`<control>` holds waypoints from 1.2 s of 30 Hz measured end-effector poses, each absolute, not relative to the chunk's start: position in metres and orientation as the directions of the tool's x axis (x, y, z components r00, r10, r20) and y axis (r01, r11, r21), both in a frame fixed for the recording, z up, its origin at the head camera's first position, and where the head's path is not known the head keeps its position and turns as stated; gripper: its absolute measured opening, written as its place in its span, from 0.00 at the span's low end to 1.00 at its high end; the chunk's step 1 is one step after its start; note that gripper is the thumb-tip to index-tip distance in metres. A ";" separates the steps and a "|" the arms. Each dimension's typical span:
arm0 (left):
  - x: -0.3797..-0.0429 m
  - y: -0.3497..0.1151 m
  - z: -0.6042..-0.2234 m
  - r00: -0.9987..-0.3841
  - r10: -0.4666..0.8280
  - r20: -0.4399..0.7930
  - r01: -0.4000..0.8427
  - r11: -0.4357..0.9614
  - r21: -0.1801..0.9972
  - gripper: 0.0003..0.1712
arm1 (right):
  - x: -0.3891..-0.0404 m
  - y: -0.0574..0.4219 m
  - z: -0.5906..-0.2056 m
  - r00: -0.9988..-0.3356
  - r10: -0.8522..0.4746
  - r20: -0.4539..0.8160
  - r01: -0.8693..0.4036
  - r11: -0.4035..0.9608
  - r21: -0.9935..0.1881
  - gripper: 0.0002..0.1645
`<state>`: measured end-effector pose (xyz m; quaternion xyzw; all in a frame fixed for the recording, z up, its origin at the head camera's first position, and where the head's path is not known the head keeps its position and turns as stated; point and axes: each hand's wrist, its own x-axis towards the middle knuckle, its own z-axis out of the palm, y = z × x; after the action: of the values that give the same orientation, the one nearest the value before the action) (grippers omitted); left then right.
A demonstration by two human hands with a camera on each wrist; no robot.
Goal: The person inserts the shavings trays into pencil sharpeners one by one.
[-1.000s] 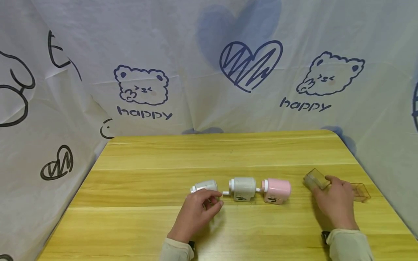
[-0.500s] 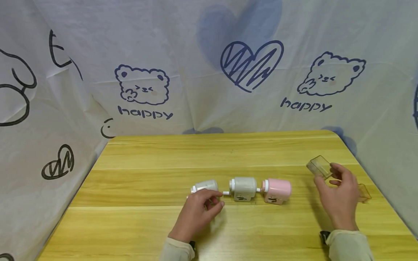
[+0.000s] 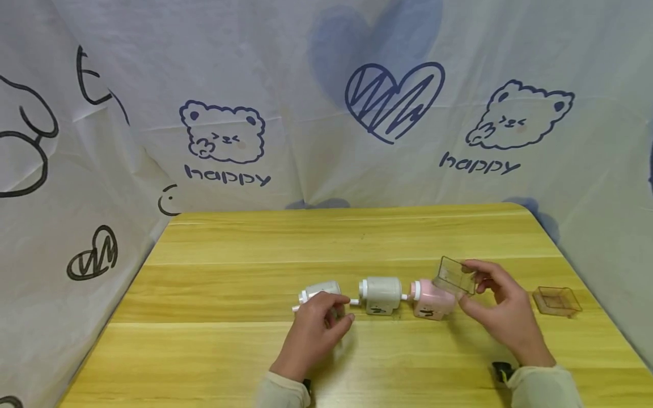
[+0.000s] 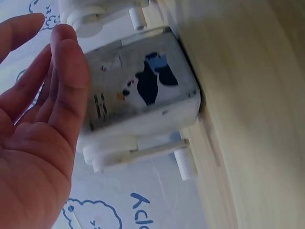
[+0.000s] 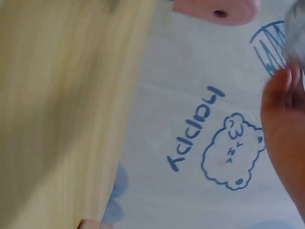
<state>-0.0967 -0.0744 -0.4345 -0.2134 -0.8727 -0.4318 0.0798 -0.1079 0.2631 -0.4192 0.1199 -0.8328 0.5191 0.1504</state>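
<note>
Three crank pencil sharpeners stand in a row in the head view: a whitish one [image 3: 322, 289] at left, a grey one [image 3: 382, 294] in the middle and a pink one [image 3: 425, 306] at right. Beside the whitish sharpener, whose lower part it hides, my left hand [image 3: 315, 334] is loosely bent and holds nothing. Its printed face and crank show in the left wrist view. My right hand [image 3: 502, 306] pinches a clear smoky shavings drawer [image 3: 451, 277] between thumb and fingers, raised and overlapping the pink sharpener. In the right wrist view that drawer [image 5: 295, 36] is partly cut off.
A second clear drawer, orange-brown [image 3: 557, 301], lies on the wooden table [image 3: 245, 243] near its right edge. White cloth [image 3: 316, 141] with blue drawings hangs behind the table and at both sides.
My right hand has lifted the smoky drawer from the table's right side and carried it left to the pink sharpener, uncovering the orange-brown drawer. My left hand has barely moved.
</note>
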 end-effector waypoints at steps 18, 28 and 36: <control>-0.092 -0.034 -0.443 -0.923 0.266 0.279 0.374 0.439 0.817 0.46 | -0.103 0.251 -0.423 -0.844 -0.537 -0.013 -0.206 0.346 -0.915 0.31; -0.097 -0.024 -0.443 -0.942 0.246 0.228 0.324 0.489 0.810 0.50 | -0.104 0.241 -0.431 -0.763 -0.644 -0.060 -0.186 0.307 -0.933 0.28; -0.102 -0.018 -0.441 -0.966 0.198 0.168 0.256 0.620 0.742 0.46 | -0.105 0.230 -0.436 -0.734 -0.670 -0.105 -0.164 0.325 -0.931 0.29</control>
<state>-0.1019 -0.0182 -0.4414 -0.1263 -0.8993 -0.4173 0.0350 -0.1054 0.2302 -0.4359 0.2688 -0.7759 0.5149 -0.2460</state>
